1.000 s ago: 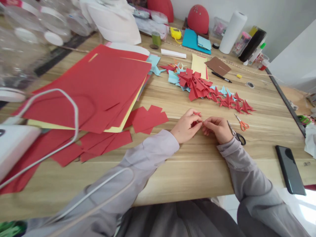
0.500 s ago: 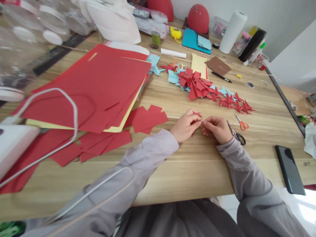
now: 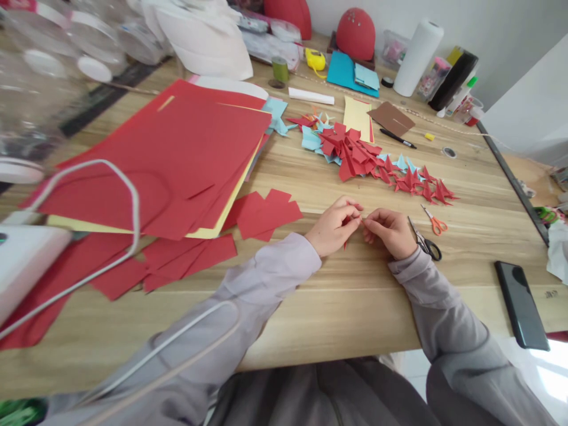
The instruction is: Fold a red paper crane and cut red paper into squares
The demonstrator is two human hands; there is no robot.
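A small folded piece of red paper point(image 3: 345, 243) is pinched in my left hand point(image 3: 333, 227), with bits of it showing between and below the fingers. Close on the right, my right hand point(image 3: 390, 232) is closed in a pinch at the paper's edge, its fingertips almost touching those of my left; what lies between them is too small to make out. Beyond both hands lies a pile of folded red paper pieces point(image 3: 352, 148), mixed with light blue ones.
Orange scissors point(image 3: 438, 225) and black scissors point(image 3: 431, 248) lie just right of my right hand. Large red sheets point(image 3: 177, 154) and cut red pieces point(image 3: 268, 214) spread at left. A phone point(image 3: 521, 305) rests near the right front edge. A white cable crosses my left sleeve.
Both hands stay in nearly the same place. The fingers of my left hand have shifted slightly on the red paper.
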